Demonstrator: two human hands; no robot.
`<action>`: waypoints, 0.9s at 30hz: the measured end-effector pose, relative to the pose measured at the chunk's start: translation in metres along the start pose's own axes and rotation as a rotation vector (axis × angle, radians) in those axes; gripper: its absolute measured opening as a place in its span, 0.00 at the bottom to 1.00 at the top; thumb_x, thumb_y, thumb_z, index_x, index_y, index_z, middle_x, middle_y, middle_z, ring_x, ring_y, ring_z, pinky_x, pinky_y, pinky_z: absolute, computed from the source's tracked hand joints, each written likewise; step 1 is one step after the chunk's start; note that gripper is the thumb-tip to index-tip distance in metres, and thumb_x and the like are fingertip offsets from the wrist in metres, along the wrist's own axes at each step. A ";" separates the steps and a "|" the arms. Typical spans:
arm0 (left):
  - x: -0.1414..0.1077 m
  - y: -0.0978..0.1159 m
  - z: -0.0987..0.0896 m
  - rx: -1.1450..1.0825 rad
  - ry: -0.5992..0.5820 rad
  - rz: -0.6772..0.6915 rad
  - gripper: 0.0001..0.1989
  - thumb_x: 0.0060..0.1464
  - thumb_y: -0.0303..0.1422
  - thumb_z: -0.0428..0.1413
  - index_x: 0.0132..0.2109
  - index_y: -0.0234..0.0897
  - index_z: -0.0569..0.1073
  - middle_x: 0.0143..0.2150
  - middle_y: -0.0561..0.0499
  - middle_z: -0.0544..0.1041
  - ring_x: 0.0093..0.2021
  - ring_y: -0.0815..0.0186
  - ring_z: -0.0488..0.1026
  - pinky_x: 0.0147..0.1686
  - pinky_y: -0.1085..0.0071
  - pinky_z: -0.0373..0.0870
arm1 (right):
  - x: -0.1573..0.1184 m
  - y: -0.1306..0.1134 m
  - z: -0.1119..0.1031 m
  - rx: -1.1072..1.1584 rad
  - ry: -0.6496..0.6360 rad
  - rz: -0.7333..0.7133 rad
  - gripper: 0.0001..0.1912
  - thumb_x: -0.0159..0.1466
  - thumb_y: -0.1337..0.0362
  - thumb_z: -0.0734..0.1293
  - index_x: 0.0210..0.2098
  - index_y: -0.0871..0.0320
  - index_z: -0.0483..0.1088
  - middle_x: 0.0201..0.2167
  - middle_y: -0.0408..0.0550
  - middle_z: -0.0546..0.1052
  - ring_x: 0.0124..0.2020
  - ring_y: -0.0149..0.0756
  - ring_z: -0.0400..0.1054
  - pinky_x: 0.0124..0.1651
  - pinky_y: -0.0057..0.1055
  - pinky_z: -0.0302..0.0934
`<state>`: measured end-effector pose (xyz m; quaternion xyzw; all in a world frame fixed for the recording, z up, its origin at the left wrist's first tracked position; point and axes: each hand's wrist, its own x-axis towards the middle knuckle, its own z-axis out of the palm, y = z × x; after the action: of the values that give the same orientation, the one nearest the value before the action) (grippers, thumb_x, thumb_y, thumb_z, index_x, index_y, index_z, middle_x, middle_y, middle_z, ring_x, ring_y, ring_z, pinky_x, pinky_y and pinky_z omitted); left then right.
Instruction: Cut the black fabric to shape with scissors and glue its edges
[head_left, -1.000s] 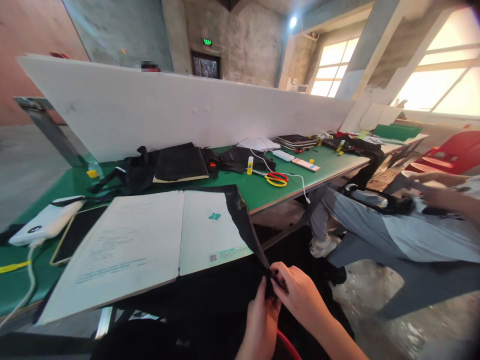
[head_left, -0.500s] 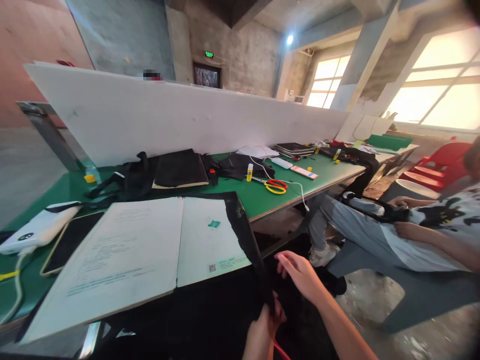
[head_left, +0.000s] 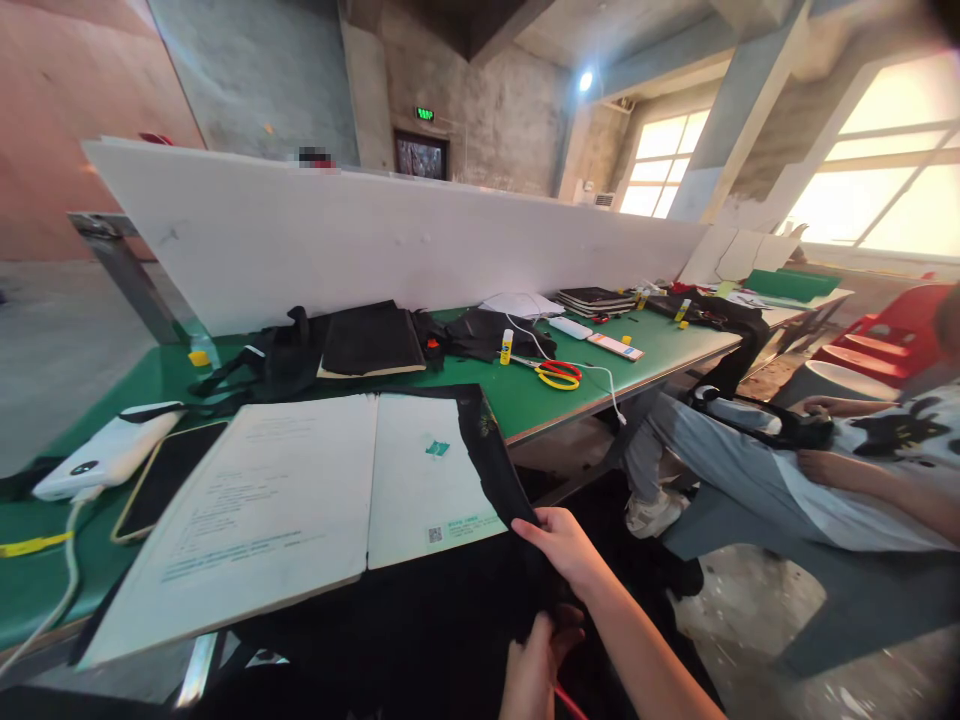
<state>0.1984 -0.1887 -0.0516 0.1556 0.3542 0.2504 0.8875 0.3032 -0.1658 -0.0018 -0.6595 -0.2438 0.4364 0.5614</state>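
A book lies open at the table's front edge, its right-hand inner cover showing a small green mark and a printed square code. Black cloth sits under the book, borders its right side and hangs down in front. My right hand pinches the cloth's edge between thumb and fingers, by the cover's lower right corner. Just below, my left hand has its fingers curled at the hanging cloth, partly lost against the black. Beside it shows a thin red strip that I cannot make out.
On the green table are scissors, a glue stick, a black-covered book, a phone and a white power bank with a cable. A white panel stands behind. At right another person sits holding something black.
My right hand has moved left and down onto the cloth's edge and closed on it. The left hand has shifted slightly lower on the cloth. The view has swung a little left.
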 end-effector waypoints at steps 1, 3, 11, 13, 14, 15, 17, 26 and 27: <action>0.000 0.001 -0.003 0.027 -0.021 0.031 0.10 0.42 0.32 0.62 0.32 0.29 0.75 0.30 0.43 0.78 0.41 0.53 0.75 0.43 0.61 0.71 | 0.000 -0.002 0.000 0.004 -0.007 -0.004 0.25 0.47 0.48 0.70 0.31 0.65 0.72 0.26 0.48 0.76 0.25 0.34 0.69 0.28 0.28 0.60; -0.001 0.003 -0.009 0.075 -0.026 0.075 0.11 0.41 0.33 0.62 0.32 0.30 0.75 0.35 0.42 0.79 0.46 0.53 0.73 0.49 0.62 0.67 | -0.002 -0.004 -0.001 -0.008 -0.019 -0.022 0.25 0.47 0.48 0.70 0.31 0.66 0.72 0.26 0.49 0.76 0.26 0.35 0.69 0.29 0.29 0.61; -0.026 0.021 0.004 0.522 0.137 0.316 0.15 0.39 0.39 0.63 0.32 0.31 0.77 0.35 0.40 0.79 0.48 0.51 0.72 0.53 0.61 0.62 | -0.002 0.001 0.000 -0.238 0.089 -0.128 0.24 0.49 0.45 0.68 0.28 0.63 0.72 0.21 0.45 0.73 0.24 0.34 0.67 0.25 0.26 0.58; -0.036 0.024 0.012 0.568 0.140 0.336 0.14 0.40 0.40 0.62 0.31 0.34 0.78 0.32 0.42 0.79 0.45 0.52 0.73 0.51 0.62 0.65 | -0.001 0.002 -0.002 -0.233 0.092 -0.140 0.24 0.51 0.45 0.66 0.28 0.63 0.72 0.20 0.44 0.72 0.23 0.34 0.66 0.24 0.26 0.57; -0.040 0.026 0.015 0.583 0.140 0.338 0.13 0.40 0.41 0.62 0.30 0.35 0.78 0.30 0.42 0.79 0.43 0.52 0.74 0.49 0.63 0.67 | -0.001 0.001 -0.004 -0.199 0.091 -0.144 0.24 0.53 0.44 0.64 0.30 0.62 0.72 0.20 0.44 0.72 0.23 0.33 0.66 0.24 0.26 0.57; -0.043 0.027 0.018 0.599 0.140 0.340 0.14 0.41 0.42 0.61 0.29 0.35 0.78 0.28 0.42 0.79 0.41 0.52 0.75 0.46 0.63 0.68 | -0.001 0.000 -0.006 -0.147 0.091 -0.150 0.25 0.55 0.44 0.62 0.34 0.62 0.72 0.21 0.44 0.72 0.24 0.33 0.66 0.24 0.26 0.58; -0.048 0.028 0.021 0.611 0.136 0.345 0.17 0.42 0.45 0.59 0.25 0.33 0.77 0.25 0.42 0.78 0.37 0.52 0.75 0.42 0.64 0.70 | -0.002 -0.002 -0.012 -0.032 0.084 -0.184 0.26 0.59 0.46 0.59 0.47 0.59 0.67 0.24 0.44 0.73 0.26 0.34 0.68 0.28 0.28 0.61; -0.048 0.026 0.026 0.567 0.108 0.351 0.24 0.43 0.52 0.55 0.21 0.32 0.75 0.23 0.43 0.76 0.31 0.55 0.74 0.41 0.63 0.68 | -0.013 -0.002 -0.025 -0.187 -0.132 -0.388 0.25 0.53 0.69 0.65 0.51 0.53 0.64 0.43 0.47 0.74 0.40 0.34 0.69 0.42 0.31 0.63; -0.048 0.027 0.026 0.555 0.113 0.346 0.23 0.43 0.51 0.55 0.22 0.32 0.75 0.23 0.43 0.76 0.31 0.55 0.74 0.41 0.63 0.68 | -0.013 -0.002 -0.024 -0.215 -0.126 -0.389 0.22 0.53 0.70 0.64 0.48 0.55 0.68 0.41 0.47 0.74 0.40 0.35 0.70 0.43 0.31 0.63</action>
<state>0.1777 -0.1962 0.0054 0.4350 0.4260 0.2997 0.7345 0.3177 -0.1884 0.0040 -0.6277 -0.4460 0.3316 0.5451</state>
